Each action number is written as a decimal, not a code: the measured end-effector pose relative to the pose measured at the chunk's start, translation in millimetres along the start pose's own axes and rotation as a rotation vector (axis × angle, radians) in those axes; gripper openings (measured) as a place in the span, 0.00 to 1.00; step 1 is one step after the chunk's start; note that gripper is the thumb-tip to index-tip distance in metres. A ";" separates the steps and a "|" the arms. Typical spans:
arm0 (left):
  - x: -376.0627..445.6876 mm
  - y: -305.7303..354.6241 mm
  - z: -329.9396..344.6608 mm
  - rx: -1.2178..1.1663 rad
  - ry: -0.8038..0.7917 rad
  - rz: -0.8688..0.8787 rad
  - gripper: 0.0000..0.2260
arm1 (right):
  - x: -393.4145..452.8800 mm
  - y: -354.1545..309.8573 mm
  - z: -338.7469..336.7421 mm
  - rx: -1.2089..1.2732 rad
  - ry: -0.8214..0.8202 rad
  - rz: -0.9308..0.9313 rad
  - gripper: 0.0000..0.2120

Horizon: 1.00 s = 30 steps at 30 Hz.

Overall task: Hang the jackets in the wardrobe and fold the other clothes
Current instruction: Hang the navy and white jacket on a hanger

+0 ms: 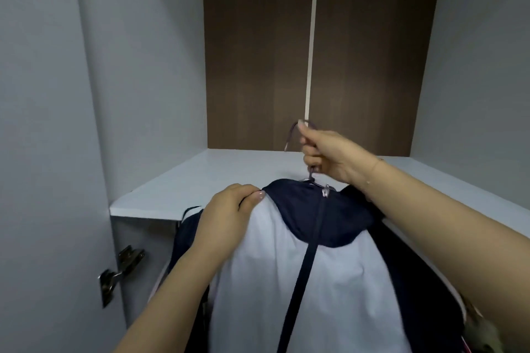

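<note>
1. Jacket (301,281), white with navy yoke and zip, hangs nearest the camera on a hanger (311,178), in front of the wardrobe opening and not yet on any rail.
2. Left hand (229,206): grip pinches the jacket's shoulder seam.
3. Right hand (327,156): grip curled round the hanger hook, thumb up.
4. Risk: shoulder could slip off the hanger if the left pinch lets go early; the hook may catch the shelf (200,178) edge just behind it.
5. Rail not visible, presumably under the shelf; the move is likely down and in.
6. Door hinge (120,269) at left, dark clothes crowd both sides; open room above the shelf up to the brown back panel (258,66).
</note>
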State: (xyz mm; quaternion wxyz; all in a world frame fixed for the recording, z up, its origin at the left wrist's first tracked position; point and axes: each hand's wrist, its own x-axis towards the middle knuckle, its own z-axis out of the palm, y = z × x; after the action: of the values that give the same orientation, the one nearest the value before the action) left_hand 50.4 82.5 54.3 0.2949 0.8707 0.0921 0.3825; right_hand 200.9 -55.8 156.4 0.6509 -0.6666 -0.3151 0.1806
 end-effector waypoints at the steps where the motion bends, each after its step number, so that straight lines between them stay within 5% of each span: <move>1: -10.7 0.0 -2.9 -0.072 -0.020 0.006 0.13 | -20.9 -5.2 2.2 -0.048 -0.005 -0.047 0.20; 4: -47.4 0.5 -7.5 -0.199 -0.047 0.016 0.10 | -87.9 -1.4 11.7 -0.123 -0.026 -0.147 0.24; 8: -106.0 -2.0 -1.0 -0.218 -0.114 0.082 0.09 | -166.3 28.6 30.3 -0.238 0.190 -0.255 0.25; 13: -177.9 -11.8 13.1 -0.289 -0.174 0.176 0.09 | -239.1 75.7 33.2 -0.170 0.319 -0.132 0.26; 20: -222.9 -33.0 -4.9 -0.233 0.067 0.211 0.07 | -311.3 96.8 10.8 -0.472 0.508 -0.109 0.23; 25: -231.4 -28.8 18.2 -0.308 -0.751 0.209 0.12 | -323.3 96.9 14.2 -0.330 0.502 -0.177 0.25; 30: -261.1 -8.4 58.0 -0.389 -0.709 0.036 0.08 | -340.1 125.3 8.9 -0.294 0.531 -0.066 0.24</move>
State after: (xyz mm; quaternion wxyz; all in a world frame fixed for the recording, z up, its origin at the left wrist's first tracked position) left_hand -87.6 -37.2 -141.4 0.4608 0.8782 -0.1047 0.0741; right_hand -32.1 -266.2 -25.0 0.6124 -0.7671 -0.1781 -0.0687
